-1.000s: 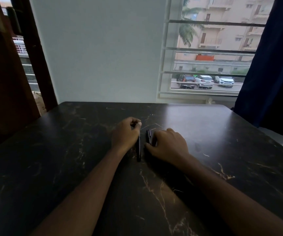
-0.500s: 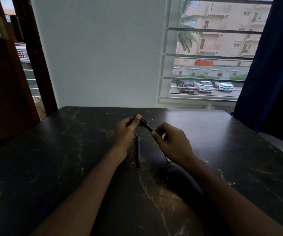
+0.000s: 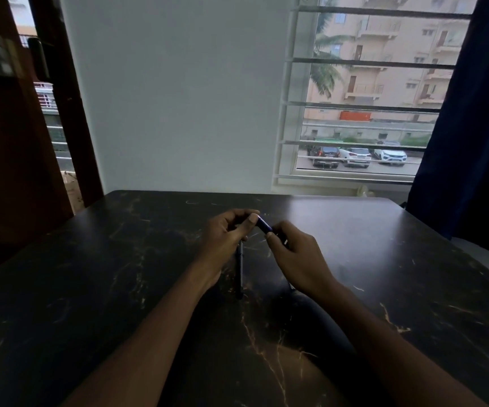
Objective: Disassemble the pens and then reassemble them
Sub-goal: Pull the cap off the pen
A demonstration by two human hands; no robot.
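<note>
A dark pen (image 3: 264,225) is held just above the black marble-patterned table (image 3: 119,274), slanting from upper left to lower right. My left hand (image 3: 227,235) pinches its upper end between thumb and fingers. My right hand (image 3: 294,255) grips its lower end, which is hidden inside the fingers. A second dark pen (image 3: 240,268) lies on the table between my wrists, pointing toward me, its far end tucked under my left hand.
The table's far edge meets a white wall. A barred window (image 3: 363,92) is at the back right, a dark blue curtain (image 3: 472,127) hangs on the right, and a brown wooden door frame (image 3: 61,98) stands on the left.
Both hands lifted one pen off the table and now hold it by its two ends. The hands have drawn closer together along it. The other pen stayed on the table.
</note>
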